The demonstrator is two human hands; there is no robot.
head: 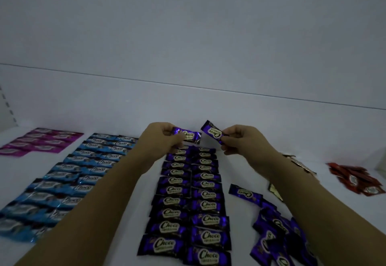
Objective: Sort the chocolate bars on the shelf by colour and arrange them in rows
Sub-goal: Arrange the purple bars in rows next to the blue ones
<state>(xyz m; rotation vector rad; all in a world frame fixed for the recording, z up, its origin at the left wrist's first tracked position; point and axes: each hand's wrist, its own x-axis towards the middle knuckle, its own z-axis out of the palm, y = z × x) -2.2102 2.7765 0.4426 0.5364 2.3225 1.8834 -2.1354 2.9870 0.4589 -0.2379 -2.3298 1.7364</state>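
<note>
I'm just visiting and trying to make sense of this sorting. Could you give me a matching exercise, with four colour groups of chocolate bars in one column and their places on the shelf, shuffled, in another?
Groups:
1. pink bars
2. blue bars
3. purple rows
4. red bars

Places:
A. far right
B. centre, nearer the camera than the left hand and right hand
C. far left, at the back
D. left, between the pink and purple groups

Pairs: 1-C, 2-D, 3-B, 4-A
</note>
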